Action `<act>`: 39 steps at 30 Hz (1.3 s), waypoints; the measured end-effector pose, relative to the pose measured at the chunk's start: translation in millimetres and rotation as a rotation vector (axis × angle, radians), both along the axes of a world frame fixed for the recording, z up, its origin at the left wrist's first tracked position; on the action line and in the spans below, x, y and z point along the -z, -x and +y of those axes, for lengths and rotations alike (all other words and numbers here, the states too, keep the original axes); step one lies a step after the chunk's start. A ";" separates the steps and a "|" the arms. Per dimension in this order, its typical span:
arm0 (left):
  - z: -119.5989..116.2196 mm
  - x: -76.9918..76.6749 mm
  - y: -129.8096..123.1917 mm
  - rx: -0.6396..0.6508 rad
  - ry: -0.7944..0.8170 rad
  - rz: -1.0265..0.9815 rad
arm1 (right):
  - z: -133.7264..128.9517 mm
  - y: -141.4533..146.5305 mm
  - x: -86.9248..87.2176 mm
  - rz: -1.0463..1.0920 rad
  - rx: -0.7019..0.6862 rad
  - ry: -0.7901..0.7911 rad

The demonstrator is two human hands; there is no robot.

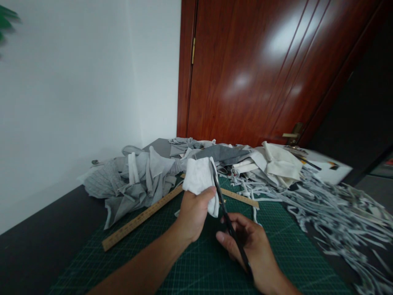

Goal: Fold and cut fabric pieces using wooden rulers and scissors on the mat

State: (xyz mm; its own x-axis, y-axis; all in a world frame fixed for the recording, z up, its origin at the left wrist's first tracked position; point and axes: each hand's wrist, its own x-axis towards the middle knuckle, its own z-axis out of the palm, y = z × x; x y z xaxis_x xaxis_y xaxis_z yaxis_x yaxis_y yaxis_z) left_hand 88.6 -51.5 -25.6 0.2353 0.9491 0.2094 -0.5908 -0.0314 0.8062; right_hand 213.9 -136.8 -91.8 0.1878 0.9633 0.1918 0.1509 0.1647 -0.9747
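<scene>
A folded piece of white fabric (198, 175) is gripped in my left hand (193, 213), held up over a green cutting mat (196, 266). My right hand (248, 241) holds a pair of black scissors (229, 227), fingers around the handles. The blades point up and away along the fabric's right edge, where a narrow strip stands off from the main piece. Whether the blades are fully closed there is too small to make out. Part of the scissor handles is hidden by my right hand.
Wooden rulers (143, 217) lie on the mat, one at left and another (241, 197) behind the scissors. Grey fabric (132, 176) is heaped at left, cream fabric (281, 164) at back right. Thin grey strips (331, 213) spread over the right side. A wooden door (239, 82) stands behind.
</scene>
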 end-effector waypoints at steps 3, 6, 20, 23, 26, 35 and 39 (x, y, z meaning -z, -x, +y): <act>-0.9 -0.4 0.1 0.013 -0.012 0.024 | 1.1 -0.7 1.5 0.002 -0.010 0.006; -0.9 -1.5 0.4 0.020 -0.032 0.046 | 1.3 -1.6 2.6 -0.011 -0.012 -0.008; -0.9 10.1 -0.9 -0.016 -0.099 0.195 | -0.2 -1.4 -5.0 -0.024 -0.010 0.008; -1.2 10.6 -1.2 -0.013 -0.103 0.188 | -1.4 -0.7 -7.5 -0.019 -0.001 0.006; -1.5 9.5 -0.7 -0.014 -0.101 0.192 | -1.9 -0.7 -7.0 -0.020 0.007 0.016; -1.2 5.7 -1.0 0.018 -0.097 0.166 | -2.4 -0.4 -11.3 -0.005 0.014 0.009; -1.7 6.2 0.0 0.020 -0.090 0.159 | -2.0 -0.1 -12.5 -0.006 0.018 0.004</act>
